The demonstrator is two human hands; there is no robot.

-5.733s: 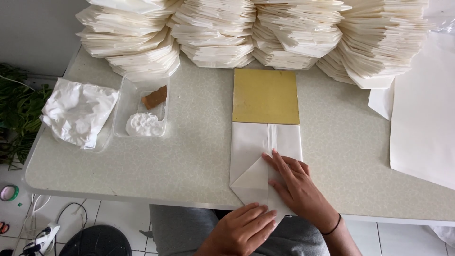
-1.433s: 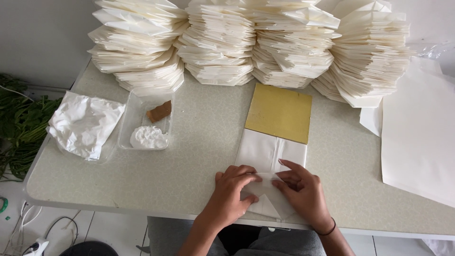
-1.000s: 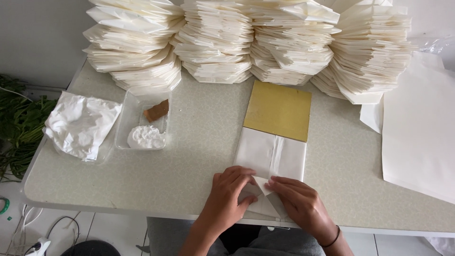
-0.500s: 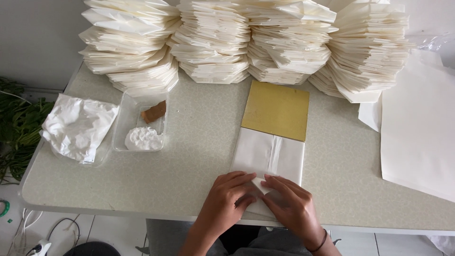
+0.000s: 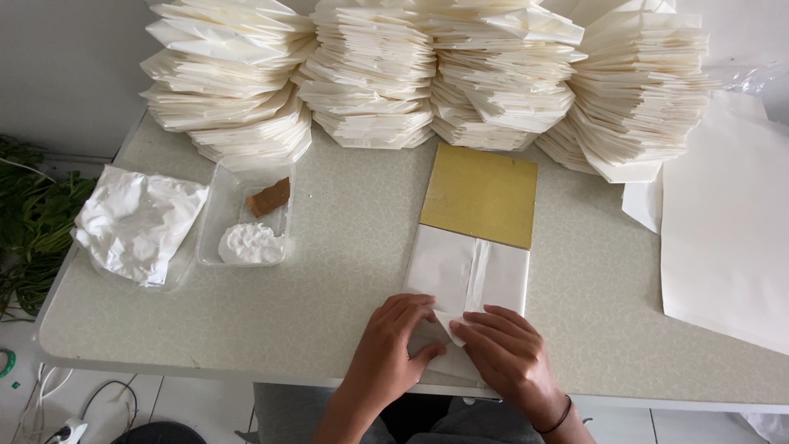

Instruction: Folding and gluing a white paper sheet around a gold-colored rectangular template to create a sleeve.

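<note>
A white folded paper (image 5: 464,275) under a mustard-yellow board (image 5: 481,193), on a pale grey-green table (image 5: 329,288) with a faint mottled pattern. Cream paper stacks (image 5: 427,74) behind; a clear tray (image 5: 246,215) holding white paste (image 5: 249,244) and a brown block (image 5: 268,197); crumpled white plastic (image 5: 136,222).

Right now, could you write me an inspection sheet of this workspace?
Surface: pale speckled table.
Job's things: white folded paper, its far end under a yellow square board.
Clutter: stacks of folded paper; clear tray with white paste and brown piece; crumpled white wrap; large white sheet.
Grips: left hand and right hand press the paper's near end.
Cables: cords on floor.
Surroundings: green plant, grey wall.
</note>
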